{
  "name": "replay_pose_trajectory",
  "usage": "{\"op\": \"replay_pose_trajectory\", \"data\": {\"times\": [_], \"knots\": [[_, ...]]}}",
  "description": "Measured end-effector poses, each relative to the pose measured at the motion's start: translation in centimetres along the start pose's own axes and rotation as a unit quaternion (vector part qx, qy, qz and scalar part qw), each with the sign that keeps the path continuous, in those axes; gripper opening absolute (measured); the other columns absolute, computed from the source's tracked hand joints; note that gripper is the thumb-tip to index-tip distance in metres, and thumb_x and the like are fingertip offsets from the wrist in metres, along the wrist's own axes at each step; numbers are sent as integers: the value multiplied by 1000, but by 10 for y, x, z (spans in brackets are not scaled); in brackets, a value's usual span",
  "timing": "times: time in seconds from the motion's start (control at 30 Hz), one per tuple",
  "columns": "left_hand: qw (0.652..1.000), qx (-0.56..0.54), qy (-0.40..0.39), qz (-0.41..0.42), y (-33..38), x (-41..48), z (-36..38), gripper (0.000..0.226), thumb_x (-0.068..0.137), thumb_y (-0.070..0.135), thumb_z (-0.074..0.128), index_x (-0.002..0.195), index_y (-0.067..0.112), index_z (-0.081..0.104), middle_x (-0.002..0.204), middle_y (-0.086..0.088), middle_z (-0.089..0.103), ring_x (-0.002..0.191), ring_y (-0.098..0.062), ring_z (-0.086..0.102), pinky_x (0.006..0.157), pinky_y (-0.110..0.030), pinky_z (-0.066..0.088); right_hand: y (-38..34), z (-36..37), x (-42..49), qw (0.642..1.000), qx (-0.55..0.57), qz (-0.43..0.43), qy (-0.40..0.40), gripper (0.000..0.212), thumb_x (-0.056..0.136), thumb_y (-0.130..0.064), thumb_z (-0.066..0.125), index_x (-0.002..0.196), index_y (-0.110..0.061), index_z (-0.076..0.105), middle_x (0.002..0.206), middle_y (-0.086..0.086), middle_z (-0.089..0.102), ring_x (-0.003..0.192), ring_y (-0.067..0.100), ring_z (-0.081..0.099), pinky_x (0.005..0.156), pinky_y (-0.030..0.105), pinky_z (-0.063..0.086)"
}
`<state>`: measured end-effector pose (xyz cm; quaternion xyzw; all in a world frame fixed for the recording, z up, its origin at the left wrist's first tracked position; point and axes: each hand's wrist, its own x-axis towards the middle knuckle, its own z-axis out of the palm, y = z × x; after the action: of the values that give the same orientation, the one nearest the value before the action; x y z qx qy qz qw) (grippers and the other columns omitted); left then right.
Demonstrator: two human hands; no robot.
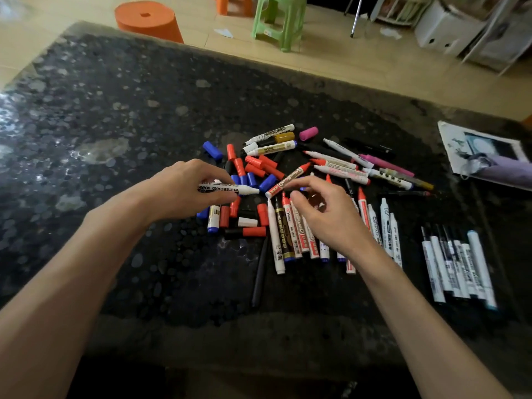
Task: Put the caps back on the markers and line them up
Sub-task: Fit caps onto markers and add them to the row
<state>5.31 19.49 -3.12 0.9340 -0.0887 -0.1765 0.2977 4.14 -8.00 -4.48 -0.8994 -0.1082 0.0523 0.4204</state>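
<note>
A white whiteboard marker [227, 188] is gripped level in the left hand [190, 188], fingers curled over the barrel and thumb beneath; its uncapped tip is pointed right, above the heap of loose caps. Much of the barrel's rear is covered by the fingers.

The right hand [325, 214] is held just right of that tip, fingers bent and thumb drawn close to the fingertips; whether anything is pinched there cannot be told. Part of a row of markers [296, 234], laid side by side, is hidden under this hand. A red-tipped marker [288, 180] is lying slantwise between the 2 hands.

Red caps [259, 165] and blue caps [213, 149] are mixed beyond and under the left hand, some covered by it. A pink cap [308, 133] is set apart at the far side. More uncapped markers [345, 165] are scattered to the far right, and a second row [457, 263] is lined up well right, its print too blurred to be read. A black pen [260, 269] is barely made out against the dark table [115, 110].

Printed paper [483, 151] is cut off by the right border. The broadest bare tabletop is found left of the pile, and a band near the front edge.
</note>
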Motion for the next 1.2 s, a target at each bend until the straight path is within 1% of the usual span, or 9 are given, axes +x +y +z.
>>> {"op": "replay_pose_trajectory", "data": {"times": [0.1,0.17,0.23,0.4,0.57,0.77,0.87,1.1,1.2], "knots": [[1000,0,-22,16,10,2,5,28,88,68,54,107,53,68,95,15,72,91,-9,67,91,-43,54,5,-13,-14,999,50,5,-20,24,103,-21,63,122,-31,73,103,-21,72,94,6,69,82,23,55],[999,-6,-32,30,19,2,8,47,78,81,43,108,55,66,97,13,74,92,-11,69,90,-44,55,7,-19,-22,997,77,18,-20,26,103,-17,63,123,-31,72,91,-19,72,83,10,71,77,23,57],[998,-6,-34,45,27,4,13,54,74,84,39,108,54,67,97,14,73,90,-10,69,89,-45,55,9,-24,-27,995,99,33,-12,26,102,-14,65,123,-28,72,91,-9,74,78,14,74,77,23,58],[997,-24,-27,72,46,10,22,29,92,63,53,112,50,69,101,22,70,97,-1,65,94,-40,53,14,-36,-34,988,146,40,14,19,99,-14,69,117,-21,71,95,-10,76,78,17,76,78,22,58],[993,-39,-15,108,63,19,30,30,93,59,56,114,45,71,105,27,67,101,6,61,93,-29,50,15,-47,-40,986,164,29,26,20,98,-14,70,116,-22,72,91,-9,77,81,20,75,84,22,59],[992,-48,-15,119,75,26,38,43,85,72,50,112,46,71,105,26,69,104,3,63,97,-39,53,17,-54,-44,987,158,26,24,21,99,-16,69,116,-27,73,87,-13,76,80,15,75,81,22,58],[991,-46,-19,128,85,22,40,51,80,74,48,113,44,73,103,25,70,100,5,63,94,-36,54,15,-53,-46,988,149,20,35,20,98,-17,70,114,-27,74,85,-14,76,77,14,74,81,24,60],[987,-24,9,159,83,25,46,37,94,70,46,109,48,72,96,24,72,93,-2,67,81,-47,56,17,-49,-47,986,148,0,76,19,97,-15,71,115,-20,76,86,-2,78,75,14,76,77,23,60],[984,-41,-7,174,85,25,47,26,101,55,49,99,45,73,81,23,67,77,-1,63,71,-35,51,17,-48,-48,983,162,-8,85,21,96,-12,72,115,-21,75,91,-2,79,79,13,76,79,23,60]]}}
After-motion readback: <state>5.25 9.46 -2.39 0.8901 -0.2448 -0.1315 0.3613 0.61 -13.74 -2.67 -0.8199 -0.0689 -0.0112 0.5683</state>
